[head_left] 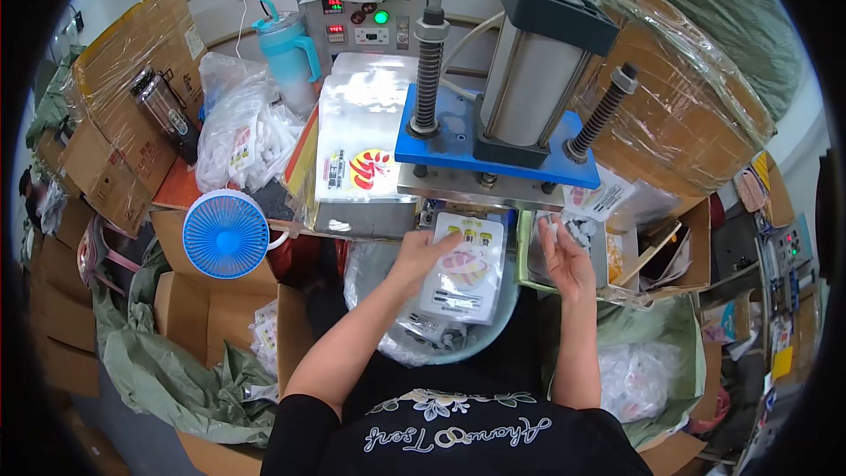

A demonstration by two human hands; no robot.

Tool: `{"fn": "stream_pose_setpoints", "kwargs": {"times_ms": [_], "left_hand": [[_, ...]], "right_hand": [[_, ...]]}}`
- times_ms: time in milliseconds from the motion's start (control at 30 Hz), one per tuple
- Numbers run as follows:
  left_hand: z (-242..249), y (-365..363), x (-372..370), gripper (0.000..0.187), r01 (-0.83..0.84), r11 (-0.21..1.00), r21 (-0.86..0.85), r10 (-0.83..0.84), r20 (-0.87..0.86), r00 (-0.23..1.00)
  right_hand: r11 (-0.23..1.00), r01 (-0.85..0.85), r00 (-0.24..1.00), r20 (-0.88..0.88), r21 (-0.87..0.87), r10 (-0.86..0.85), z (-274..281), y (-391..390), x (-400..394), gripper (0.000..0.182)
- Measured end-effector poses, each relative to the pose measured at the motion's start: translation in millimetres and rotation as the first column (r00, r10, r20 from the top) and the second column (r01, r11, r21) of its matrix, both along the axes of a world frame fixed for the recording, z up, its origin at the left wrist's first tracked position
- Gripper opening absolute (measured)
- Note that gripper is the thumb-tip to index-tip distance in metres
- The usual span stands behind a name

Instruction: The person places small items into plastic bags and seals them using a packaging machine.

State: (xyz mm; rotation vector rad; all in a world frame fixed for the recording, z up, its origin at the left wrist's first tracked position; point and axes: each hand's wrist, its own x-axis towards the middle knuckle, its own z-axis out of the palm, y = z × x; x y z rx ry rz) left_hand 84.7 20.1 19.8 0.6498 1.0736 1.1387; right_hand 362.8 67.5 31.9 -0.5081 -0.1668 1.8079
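Pouch point(467, 275) pinched by one edge, with a press point(458, 128) close ahead

Thumb on top, the left hand point(416, 263) has the pouch by its upper left side, printed face up; it hangs tilted over the basin point(510, 304), where more clear bags lie. The far side looks unsupported, so I'd worry about it sagging or swinging: a slick film under one thumb could slide out and drop among those bags.

The right hand point(571, 266) is raised beside the green tray point(523, 256), palm up, fingers loosely bent. From where I stand I can't tell whether the fingertips hold something small. If they do, a loose bend like that might let it fall. The wrist is near enough to the tray that a careless turn could knock it and spill the grey pieces point(582, 231).

Both hands are just in front of the press, and a green light point(381, 18) glows on its panel point(374, 33). Fingers straying under the plate could be caught if it came down. The fan point(226, 234) sits by the bench edge; if it's blowing, light plastic may lift or shift.
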Motion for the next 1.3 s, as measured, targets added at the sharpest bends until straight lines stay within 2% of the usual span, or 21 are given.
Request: {"fn": "stream_pose_setpoints", "kwargs": {"times_ms": [67,133,167,200,233,267,333,367,433,467,533,600,667,733,800,867,933,967,1133,1267,1300], "left_hand": [[16,8,-22,0.028,0.153,0.986,0.060,-0.102,-0.511,0.853],[13,24,-52,0.031,0.073,0.977,0.200,0.083,-0.674,0.734],[13,26,-61,0.038,0.014,0.921,0.389,0.327,-0.793,0.515],[17,26,-70,0.045,0.017,0.822,0.569,0.549,-0.800,0.244],[4,32,-85,0.062,0.170,0.812,0.558,0.565,-0.825,0.013],[-3,26,-88,0.062,0.168,0.813,0.557,0.565,-0.825,0.000],[-11,-1,-83,0.074,0.251,0.891,0.378,0.419,-0.898,-0.134],[-12,-15,-82,0.082,0.297,0.880,0.370,0.417,-0.902,-0.111],[-15,-37,-79,0.061,0.283,0.829,0.482,0.522,-0.849,-0.081],[-22,-40,-85,0.052,0.270,0.821,0.502,0.542,-0.835,-0.097],[-9,-38,-91,0.043,0.205,0.822,0.532,0.529,-0.845,0.075],[-1,-34,-90,0.040,0.193,0.813,0.549,0.531,-0.836,0.139],[-2,-31,-92,0.039,0.286,0.771,0.569,0.592,-0.806,0.004],[2,-33,-93,0.029,0.296,0.710,0.639,0.654,-0.754,0.060],[4,-36,-89,0.017,0.063,0.820,0.570,0.539,-0.804,0.251],[22,-42,-71,0.008,0.099,0.746,0.659,0.613,-0.737,0.284],[31,-55,-49,0.013,-0.036,0.891,0.452,0.365,-0.666,0.650],[38,-60,-35,0.019,-0.068,0.919,0.389,0.306,-0.593,0.745],[-15,-66,0,0.019,-0.002,0.960,0.280,0.172,-0.581,0.795],[-23,-73,4,0.022,0.044,0.936,0.349,0.194,-0.616,0.763],[-31,-74,0,0.022,0.078,0.930,0.359,0.177,-0.623,0.762]], "right_hand": [[1.000,0.005,1.000,0.029,0.012,-0.005,-4,-1,0,0.042],[0.998,0.005,0.996,0.093,0.058,-0.010,-4,0,-2,0.042],[0.999,0.033,0.991,0.126,0.041,-0.038,-2,-1,-5,0.042],[0.999,0.023,0.993,0.117,0.036,-0.027,-6,0,-6,0.042],[0.999,0.008,0.989,0.144,0.050,-0.015,-10,1,-4,0.042],[0.998,-0.007,0.985,0.172,0.067,-0.005,-13,2,-1,0.042],[0.991,-0.056,0.982,0.187,0.120,0.032,-12,3,3,0.035],[0.987,-0.069,0.948,0.319,0.146,0.019,-9,0,3,0.034],[0.982,-0.090,0.844,0.537,0.166,-0.014,0,-8,-2,0.025],[0.983,-0.086,0.847,0.531,0.161,-0.013,2,-9,-6,0.025],[0.970,-0.137,0.679,0.732,0.199,-0.054,6,-13,-9,0.027],[0.969,-0.134,0.642,0.763,0.206,-0.073,13,-17,-17,0.028],[0.964,-0.165,0.587,0.806,0.211,-0.076,17,-17,-22,0.027],[0.957,-0.180,0.561,0.823,0.227,-0.090,18,-17,-26,0.027],[0.952,-0.194,0.493,0.862,0.236,-0.114,17,-21,-24,0.026],[0.937,-0.203,0.451,0.876,0.285,-0.169,16,-24,-25,0.024],[0.913,-0.201,0.370,0.891,0.355,-0.264,16,-28,-31,0.023],[0.899,-0.213,0.360,0.886,0.383,-0.293,19,-31,-38,0.023],[0.783,-0.379,0.252,0.869,0.493,-0.426,46,-51,-75,0.021],[0.673,-0.528,0.215,0.848,0.518,-0.485,35,-52,-84,0.021],[0.639,-0.625,0.133,0.867,0.449,-0.479,32,-52,-81,0.020]]}}
